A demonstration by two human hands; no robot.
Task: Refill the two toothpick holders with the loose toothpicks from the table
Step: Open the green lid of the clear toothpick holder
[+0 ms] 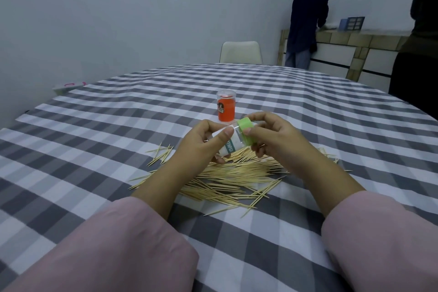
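Observation:
I hold a clear toothpick holder [233,141] with a white and teal label, tilted on its side above the table. My left hand [199,144] grips its body. My right hand [272,140] pinches its light green cap [247,131] with thumb and fingers. A second holder [226,106], orange with a clear lid, stands upright just behind my hands. A wide pile of loose toothpicks [227,178] lies on the cloth under and in front of my hands.
The table carries a grey and white checked cloth [118,125]. A white chair [240,52] stands at the far edge. A person in dark clothes [305,23] stands at a counter at the back right; another dark figure [419,42] is at the right edge.

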